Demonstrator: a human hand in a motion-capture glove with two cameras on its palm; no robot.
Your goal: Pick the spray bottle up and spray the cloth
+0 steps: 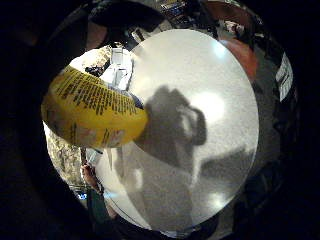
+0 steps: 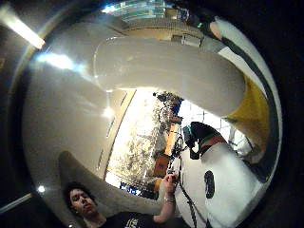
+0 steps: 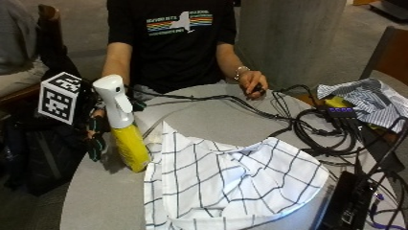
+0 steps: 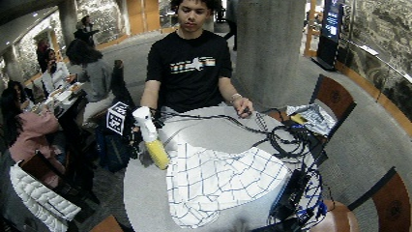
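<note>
A spray bottle (image 3: 129, 140) with a yellow body and a white trigger head leans at the left side of the round grey table (image 3: 210, 115). My gloved right hand (image 3: 96, 129) grips it from the left, fingers curled round the neck and body. Its base is right beside the edge of the white cloth with dark grid lines (image 3: 223, 182), which lies crumpled over the table's near half. I cannot tell whether the base touches the table. The palm views show the yellow body (image 1: 90, 110) and the white head (image 2: 166, 71) close up. The wide view shows the bottle (image 4: 156, 152), hand (image 4: 133, 137) and cloth (image 4: 219, 179).
The person's bare left hand (image 3: 253, 82) rests at the table's far edge on a small black object. A tangle of black cables (image 3: 319, 129) covers the right side, with a black device (image 3: 347, 201) at the near right. A striped cloth (image 3: 369, 98) lies on a chair at right.
</note>
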